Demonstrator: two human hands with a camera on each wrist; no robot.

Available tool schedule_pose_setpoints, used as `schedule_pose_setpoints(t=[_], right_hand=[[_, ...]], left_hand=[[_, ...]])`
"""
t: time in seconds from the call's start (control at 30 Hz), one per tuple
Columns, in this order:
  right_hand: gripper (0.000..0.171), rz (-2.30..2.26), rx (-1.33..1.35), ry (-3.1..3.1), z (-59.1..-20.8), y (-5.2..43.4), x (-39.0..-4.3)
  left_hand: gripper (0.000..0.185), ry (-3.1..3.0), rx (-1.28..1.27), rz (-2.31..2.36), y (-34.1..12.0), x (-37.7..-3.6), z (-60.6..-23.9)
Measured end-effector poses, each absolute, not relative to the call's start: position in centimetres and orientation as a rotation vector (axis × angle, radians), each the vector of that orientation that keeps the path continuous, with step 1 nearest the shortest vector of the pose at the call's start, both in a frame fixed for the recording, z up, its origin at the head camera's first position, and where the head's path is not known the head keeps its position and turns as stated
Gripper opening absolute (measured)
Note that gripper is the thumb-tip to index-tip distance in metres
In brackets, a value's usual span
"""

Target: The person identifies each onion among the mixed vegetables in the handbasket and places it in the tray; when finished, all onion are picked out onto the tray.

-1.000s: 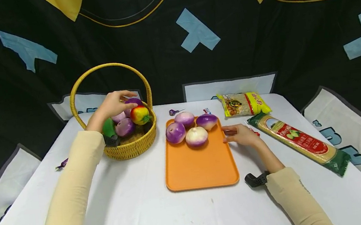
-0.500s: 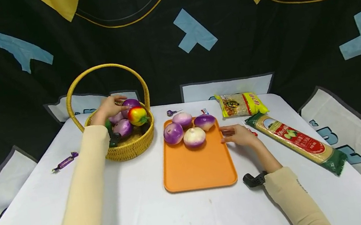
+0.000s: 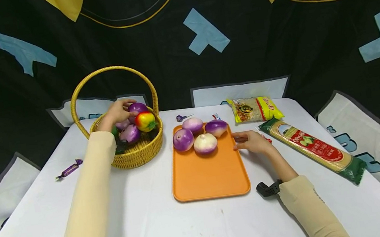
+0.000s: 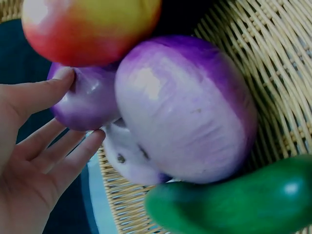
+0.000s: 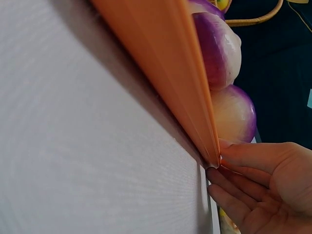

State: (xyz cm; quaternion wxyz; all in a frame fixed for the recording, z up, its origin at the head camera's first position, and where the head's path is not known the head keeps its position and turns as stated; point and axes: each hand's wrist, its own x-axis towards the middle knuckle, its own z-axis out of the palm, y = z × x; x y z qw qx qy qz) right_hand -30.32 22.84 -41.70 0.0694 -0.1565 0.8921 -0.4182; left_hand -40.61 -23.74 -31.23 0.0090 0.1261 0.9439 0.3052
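Purple vegetable, glossy and rounded, shading from violet to pale lilac, sits in the wicker basket left of centre in the head view, just beside a red-and-yellow fruit. The left hand pinches it, parted to its width, thumb on one side, fingertips on the other. Right of centre, the right hand narrowly pinches the edge of the orange tray.

Rough wicker basket, smooth plastic-looking tray, glossy vegetables
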Motion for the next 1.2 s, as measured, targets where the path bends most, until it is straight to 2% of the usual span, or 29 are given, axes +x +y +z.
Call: schedule_pose_setpoints(t=[0.4, 0.7, 0.93, 1.2], right_hand=[[0.055, -1.251, -0.452, 2.684, -41.6, 22.5, -30.1], [0.056, -1.255, -0.430, 2.680, -41.2, 22.5, -30.1], [0.056, -1.246, -0.438, 2.689, -41.4, 22.7, -30.1], [0.055, -1.242, -0.444, 2.694, -41.3, 22.6, -30.1]], left_hand=[[0.053, 3.160, 0.467, 1.103, -24.6, -36.5, -28.5], [0.055, 3.158, 0.652, 1.109, -22.3, -31.6, -26.7], [0.054, 3.006, 0.920, 1.096, -18.6, -28.8, -28.1], [0.050, 2.832, 1.217, 1.019, -15.1, -27.3, -32.0]])
